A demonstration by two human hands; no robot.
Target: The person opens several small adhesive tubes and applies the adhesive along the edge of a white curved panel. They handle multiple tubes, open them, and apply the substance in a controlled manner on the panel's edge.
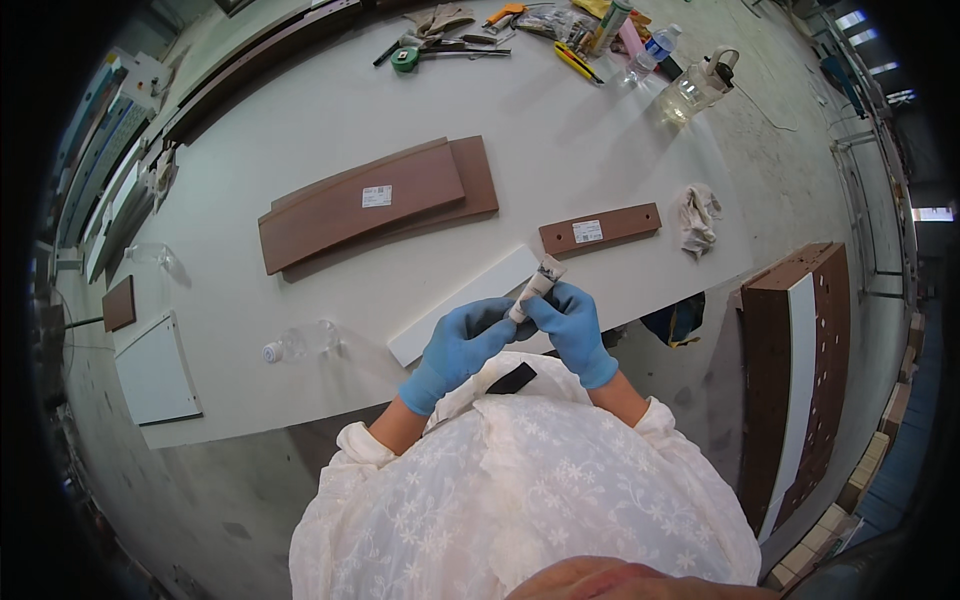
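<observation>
- White, broad worktable (590, 130) fills mid-frame.
- Near centre, blue-gloved left hand (462, 340) and blue-gloved right hand (574, 328) both grasp small, whitish tube (538, 287).
- I judge: step is tube handling; next move calls for steady grip.

The tube (536, 287) was between the left hand (460, 343) and the right hand (573, 328). Ahead-left of them, two stacked panels (420, 188) lay on the table (570, 115); ahead-right, a board (628, 224), with a cloth (699, 218) farther right. A bottle (308, 340) lay left of the left hand; a tape measure (405, 59) lay far ahead, a jug (693, 93) to its right.
</observation>
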